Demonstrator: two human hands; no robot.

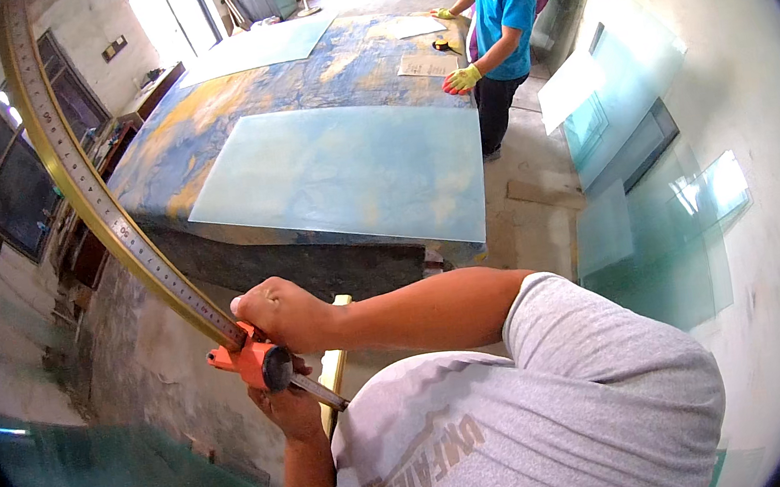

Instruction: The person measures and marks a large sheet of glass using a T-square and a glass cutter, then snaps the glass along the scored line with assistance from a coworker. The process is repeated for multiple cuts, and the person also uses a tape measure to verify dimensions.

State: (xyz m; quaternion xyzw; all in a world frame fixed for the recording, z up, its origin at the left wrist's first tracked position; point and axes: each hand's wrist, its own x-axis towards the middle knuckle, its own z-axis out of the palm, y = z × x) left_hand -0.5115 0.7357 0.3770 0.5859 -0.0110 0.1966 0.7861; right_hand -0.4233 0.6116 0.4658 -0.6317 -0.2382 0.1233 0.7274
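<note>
My right hand (287, 313) reaches across my chest and is closed at the orange-and-black sliding head of a long, brass-coloured glass-cutting ruler (120, 228). Just below, my left hand (292, 411) is wrapped round the lower part of the same head, its fingers partly hidden. Marked with a scale, the ruler rises at a slant to the upper left, above the floor; its short end comes out beside my shirt. Past my hands, a large pale sheet of glass (343, 176) lies flat on a table with a blue-and-yellow stained cover (158, 179).
Across the table stands a person in a blue shirt (512, 29) and work gloves, one hand by a piece of cardboard (429, 65) and a tape measure (444, 46). Another glass sheet (264, 47) lies at the far left. Glass panes (653, 240) lean against the right wall.
</note>
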